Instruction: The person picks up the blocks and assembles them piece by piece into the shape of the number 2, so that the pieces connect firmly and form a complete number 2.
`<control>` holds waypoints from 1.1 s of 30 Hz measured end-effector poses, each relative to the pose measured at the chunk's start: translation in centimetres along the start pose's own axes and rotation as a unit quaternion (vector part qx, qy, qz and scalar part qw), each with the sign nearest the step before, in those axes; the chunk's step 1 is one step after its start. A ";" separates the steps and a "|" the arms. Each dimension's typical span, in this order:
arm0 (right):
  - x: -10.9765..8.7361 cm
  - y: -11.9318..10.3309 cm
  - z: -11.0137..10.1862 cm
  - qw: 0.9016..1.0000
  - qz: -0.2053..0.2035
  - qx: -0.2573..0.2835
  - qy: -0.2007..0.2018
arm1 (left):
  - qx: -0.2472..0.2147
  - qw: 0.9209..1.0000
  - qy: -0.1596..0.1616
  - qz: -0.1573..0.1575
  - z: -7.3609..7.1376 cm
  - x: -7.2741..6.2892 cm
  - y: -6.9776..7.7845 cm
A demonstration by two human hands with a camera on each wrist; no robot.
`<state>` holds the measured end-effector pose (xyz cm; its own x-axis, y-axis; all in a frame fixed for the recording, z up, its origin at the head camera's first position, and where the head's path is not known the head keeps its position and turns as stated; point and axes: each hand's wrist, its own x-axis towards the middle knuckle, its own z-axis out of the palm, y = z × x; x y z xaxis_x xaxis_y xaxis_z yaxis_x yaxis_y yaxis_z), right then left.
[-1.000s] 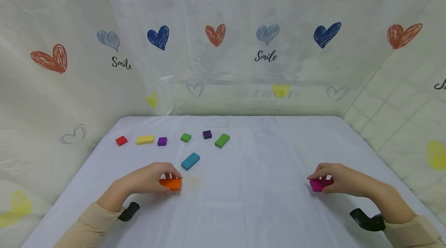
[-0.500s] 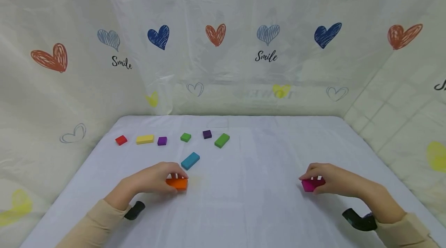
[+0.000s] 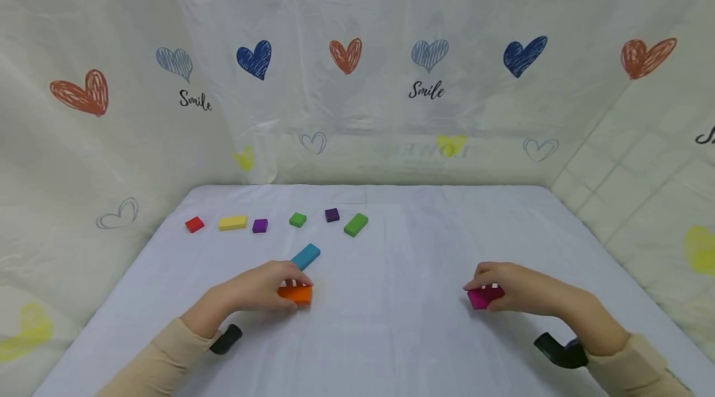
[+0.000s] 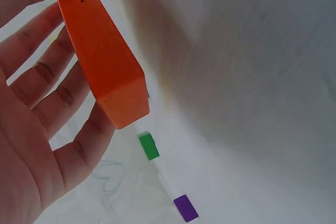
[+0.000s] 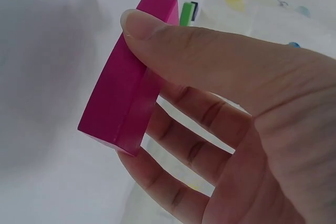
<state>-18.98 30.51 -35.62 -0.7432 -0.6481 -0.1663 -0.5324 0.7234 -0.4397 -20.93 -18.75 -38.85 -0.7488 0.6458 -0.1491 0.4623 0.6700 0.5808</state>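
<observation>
On the left of the head view, my left hand (image 3: pixel 268 287) grips an orange block (image 3: pixel 298 295) between thumb and fingers, just in front of a blue block (image 3: pixel 306 255) that it partly hides. Over on the right, my right hand (image 3: pixel 516 287) pinches a magenta block (image 3: pixel 481 298). The left wrist view shows the long orange block (image 4: pixel 102 56) with fingertips along its far side. In the right wrist view the thumb presses one face of the magenta block (image 5: pixel 126 82) and the fingers support the opposite side. A wide stretch of cloth separates the two blocks.
Towards the back left of the white cloth (image 3: pixel 391 347) lie a red block (image 3: pixel 194 224), a yellow block (image 3: pixel 232 223), a purple block (image 3: pixel 260 226), a small green block (image 3: pixel 298 220), a dark purple block (image 3: pixel 332 215) and a longer green block (image 3: pixel 355 225). Behind rises a heart-printed curtain (image 3: pixel 357 105).
The left hand has moved right with the orange block, and the right hand has moved left with the magenta one. The gap between them has narrowed. The loose blocks have stayed put.
</observation>
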 end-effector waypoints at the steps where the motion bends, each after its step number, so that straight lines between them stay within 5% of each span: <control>1: 0.1 -0.1 0.0 1.000 -0.002 -0.001 0.000 | 0.000 1.000 0.000 0.001 0.1 0.1 0.1; 33: 3.1 -2.3 1.2 0.998 -0.052 -0.026 0.002 | 0.018 0.999 -0.013 0.030 1.8 3.3 2.7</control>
<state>-19.62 26.53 -36.16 -0.6841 -0.7198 -0.1183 -0.6272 0.6632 -0.4085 -21.31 -14.10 -39.22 -0.7070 0.6940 -0.1361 0.5228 0.6424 0.5604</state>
